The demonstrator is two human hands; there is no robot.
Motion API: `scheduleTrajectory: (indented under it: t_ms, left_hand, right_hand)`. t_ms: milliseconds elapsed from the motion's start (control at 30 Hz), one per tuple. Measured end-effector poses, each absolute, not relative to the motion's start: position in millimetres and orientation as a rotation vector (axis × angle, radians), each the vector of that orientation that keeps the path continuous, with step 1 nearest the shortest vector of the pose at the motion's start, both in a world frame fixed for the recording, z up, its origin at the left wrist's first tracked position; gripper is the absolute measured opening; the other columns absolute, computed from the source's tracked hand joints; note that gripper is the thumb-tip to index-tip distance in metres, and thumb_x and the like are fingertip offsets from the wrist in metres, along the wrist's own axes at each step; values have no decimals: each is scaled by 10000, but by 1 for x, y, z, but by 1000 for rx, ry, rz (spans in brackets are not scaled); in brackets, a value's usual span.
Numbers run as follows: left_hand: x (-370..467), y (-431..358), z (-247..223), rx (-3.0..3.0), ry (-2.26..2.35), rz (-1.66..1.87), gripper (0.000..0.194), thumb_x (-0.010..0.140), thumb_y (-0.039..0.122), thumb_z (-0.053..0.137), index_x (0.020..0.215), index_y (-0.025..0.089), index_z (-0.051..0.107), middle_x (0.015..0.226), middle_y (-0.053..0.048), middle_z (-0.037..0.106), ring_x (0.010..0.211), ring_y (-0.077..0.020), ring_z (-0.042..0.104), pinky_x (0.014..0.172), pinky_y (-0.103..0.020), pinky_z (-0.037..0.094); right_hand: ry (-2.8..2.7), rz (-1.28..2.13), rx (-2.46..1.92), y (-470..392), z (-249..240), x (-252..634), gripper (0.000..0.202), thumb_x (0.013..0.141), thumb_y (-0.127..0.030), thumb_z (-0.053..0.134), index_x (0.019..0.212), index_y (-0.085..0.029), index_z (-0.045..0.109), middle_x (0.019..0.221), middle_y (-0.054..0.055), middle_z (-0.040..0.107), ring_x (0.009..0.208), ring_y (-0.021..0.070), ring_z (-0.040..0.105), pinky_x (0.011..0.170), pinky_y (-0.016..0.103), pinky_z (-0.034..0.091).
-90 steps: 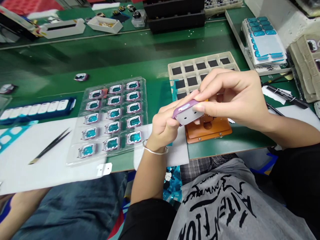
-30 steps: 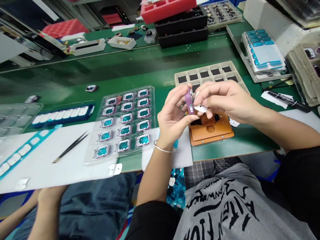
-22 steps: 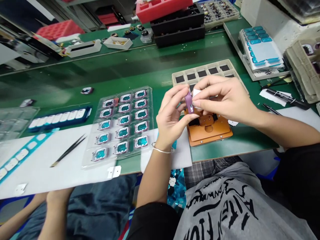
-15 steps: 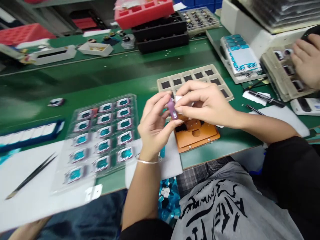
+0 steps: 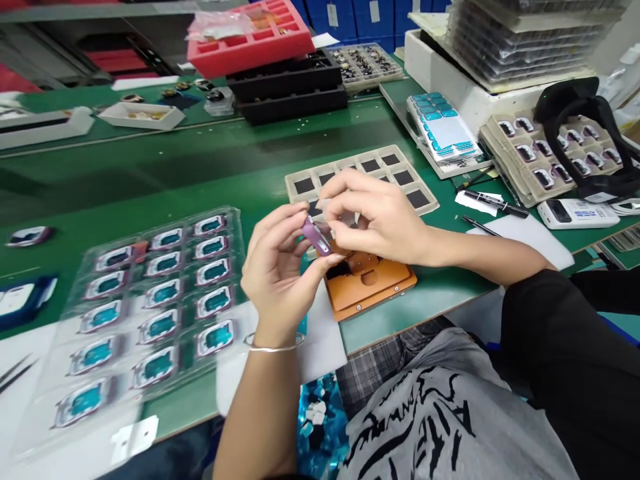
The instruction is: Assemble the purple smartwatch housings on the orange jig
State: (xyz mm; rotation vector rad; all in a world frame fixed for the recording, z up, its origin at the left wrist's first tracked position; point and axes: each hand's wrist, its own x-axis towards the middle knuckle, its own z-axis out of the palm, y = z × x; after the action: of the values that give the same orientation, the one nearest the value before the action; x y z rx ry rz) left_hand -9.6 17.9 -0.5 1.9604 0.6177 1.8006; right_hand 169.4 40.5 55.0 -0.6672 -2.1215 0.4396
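Note:
My left hand [image 5: 283,267] grips a small purple case [image 5: 317,238] by its edges, between thumb and fingers, tilted on its side. Close beside it on the right, my right hand [image 5: 373,217] pinches a small translucent, whitish piece [image 5: 345,217], partly hidden by the fingers. Below the hands lies an orange fixture [image 5: 373,287] with metal screws along its front edge. Behind them sits a beige tray [image 5: 425,200] with dark square pads. A clear tray [image 5: 187,373] at the left holds several purple-rimmed cases with teal centres.
Black trays [image 5: 295,97] under a red tray [image 5: 250,50] stand at the back. To the right are teal-printed sheets [image 5: 445,130], a marker [image 5: 495,203], a beige case tray [image 5: 520,177] with a black strap-like object [image 5: 565,143], and a white device [image 5: 577,215]. Tweezers [image 5: 17,373] lie far left.
The view has swung right, shifting the table items left. The purple case has tilted, and the right fingers are slightly farther from it. Another person's hand at the right has gone from view.

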Motion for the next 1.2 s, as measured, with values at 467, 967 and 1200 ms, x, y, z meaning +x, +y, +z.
scheduleTrajectory:
  t_ms: [467,967,1200]
  left_hand:
    - [-15,25,-8,2073,598,1826,634,766,507,863,1319,355,592,1358,-47,600,1331,-263,594,1052,-422,591]
    - [-13,22,-8,1990,640,1827,563,658,455,955,1108,315,646,1269,-38,618,1277,-328,602,910,-514,637]
    - [-13,21,-10,1979,654,1794,541,675,496,936,1075,303,626,1274,-36,590,1294,-314,586,979,-538,612]
  right_hand:
    - [-1906,1116,-537,41,53,173,214,790,-321,833,871,-161,716,1014,37,550,930,176,555,830,365,537]
    - [-1973,1064,-548,38,53,170,157,829,-282,776,783,-150,705,936,13,515,894,159,506,920,397,480]
    - [-2097,931,-503,38,55,173,158,921,-260,686,828,-133,690,971,27,517,919,163,518,904,388,484]
